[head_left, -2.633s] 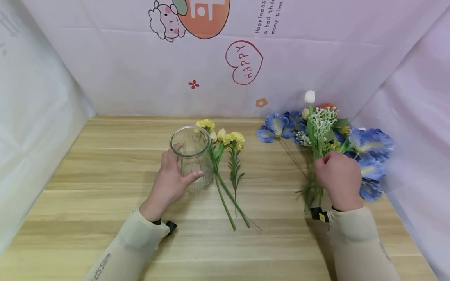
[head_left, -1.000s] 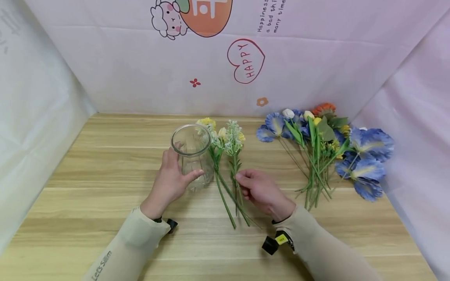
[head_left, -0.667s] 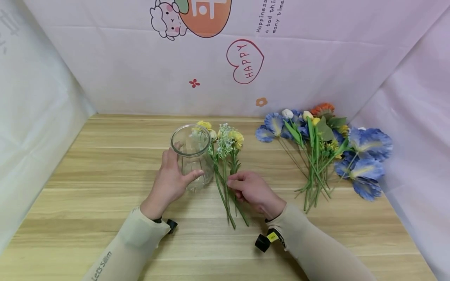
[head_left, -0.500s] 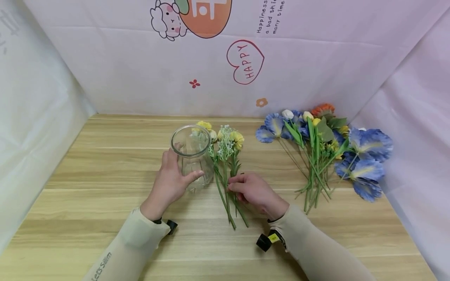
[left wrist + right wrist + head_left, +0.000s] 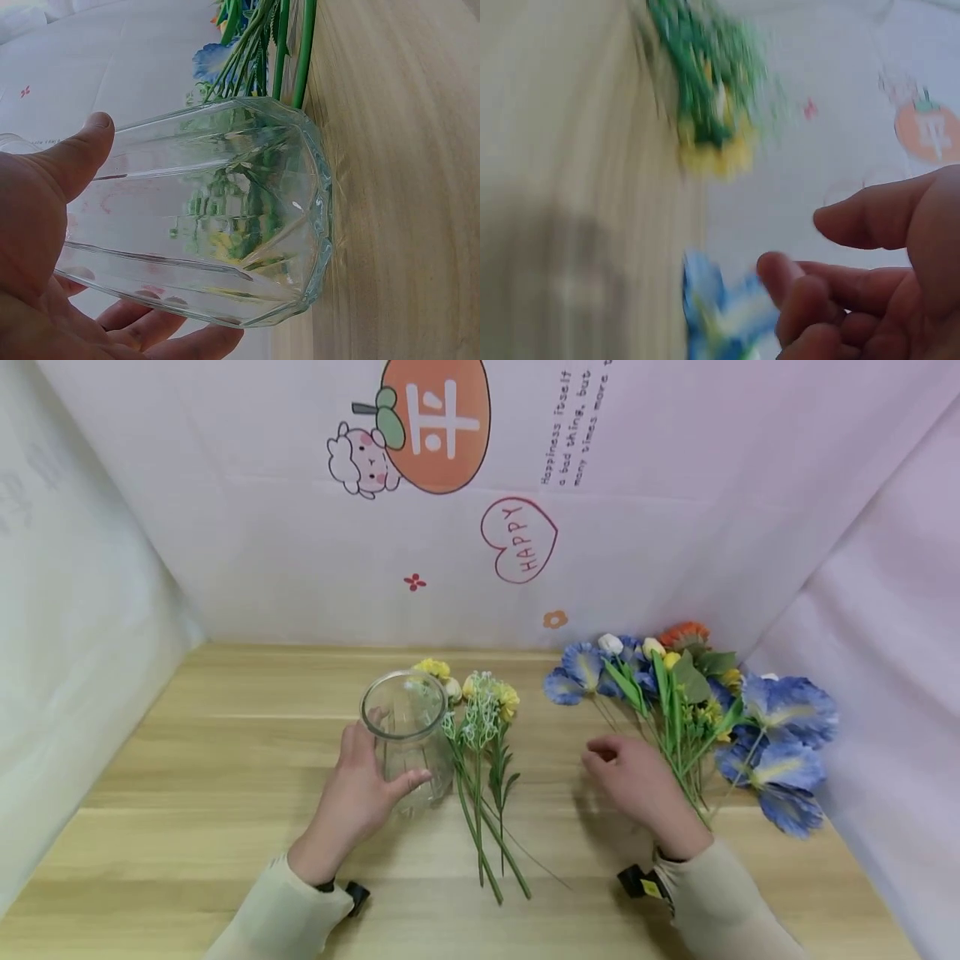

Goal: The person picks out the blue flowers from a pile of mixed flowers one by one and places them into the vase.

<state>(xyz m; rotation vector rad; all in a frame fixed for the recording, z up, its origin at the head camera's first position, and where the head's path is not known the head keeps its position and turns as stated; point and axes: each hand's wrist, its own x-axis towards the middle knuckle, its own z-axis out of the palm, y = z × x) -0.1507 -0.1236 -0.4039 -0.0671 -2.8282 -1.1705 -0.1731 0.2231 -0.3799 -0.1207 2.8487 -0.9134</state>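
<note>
Sprig (image 5: pixel 481 717) released; right fingers (image 5: pixel 855 285) moved away, loosely curled; left fingers (image 5: pixel 201 343) still gripping jar (image 5: pixel 412 745).

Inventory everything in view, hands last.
Wooden table: one, light brown, beneath
Printed backdrop: one, white, behind
Glass vase: one, clear, centre-left
Carnations: two, yellow, near vase
Filler sprigs: count unclear, pale green, centre
Tulips: several, white and yellow, centre and right
Irises: several, blue, right
Orange flower: one, orange, right rear
Stems: many, green, beneath blooms
Wrist cameras: two, black, foreground
Sleeves: two, beige, foreground
Left hand: one, gripping vase
Right hand: one, over table
</note>
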